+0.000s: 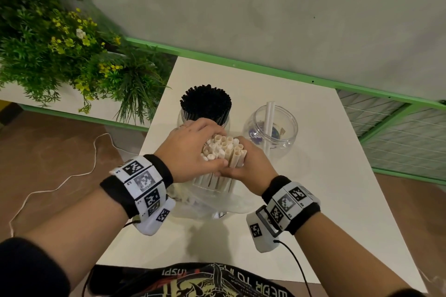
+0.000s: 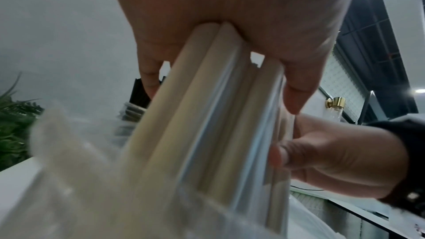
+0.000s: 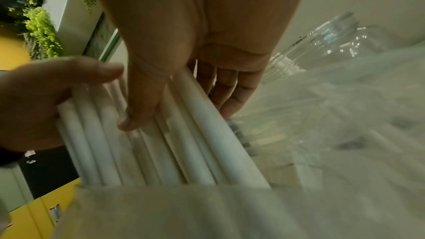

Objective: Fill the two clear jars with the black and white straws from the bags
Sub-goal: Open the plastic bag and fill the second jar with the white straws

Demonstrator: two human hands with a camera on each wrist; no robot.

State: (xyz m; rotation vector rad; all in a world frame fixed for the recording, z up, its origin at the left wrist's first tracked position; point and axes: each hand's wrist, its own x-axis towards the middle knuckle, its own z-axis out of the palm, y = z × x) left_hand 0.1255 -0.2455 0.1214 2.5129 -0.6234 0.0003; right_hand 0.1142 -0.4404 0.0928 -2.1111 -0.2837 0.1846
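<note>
Both hands clasp one upright bundle of white straws (image 1: 223,149) over the middle of the white table (image 1: 313,188). My left hand (image 1: 190,149) wraps it from the left, my right hand (image 1: 248,164) from the right. The bundle's lower part stands in a crumpled clear plastic bag (image 1: 212,202). In the left wrist view the white straws (image 2: 207,115) run down from my palm into the bag. The right wrist view has my thumb lying across the white straws (image 3: 147,143). Behind, one clear jar (image 1: 205,113) is packed with black straws (image 1: 206,102). The other clear jar (image 1: 271,130) holds two white straws.
A planter of green plants with yellow flowers (image 1: 62,55) stands left of the table. A green-framed wire rack (image 1: 398,132) borders the right side. A white cable (image 1: 60,181) trails on the brown floor. A grey wall rises behind the table.
</note>
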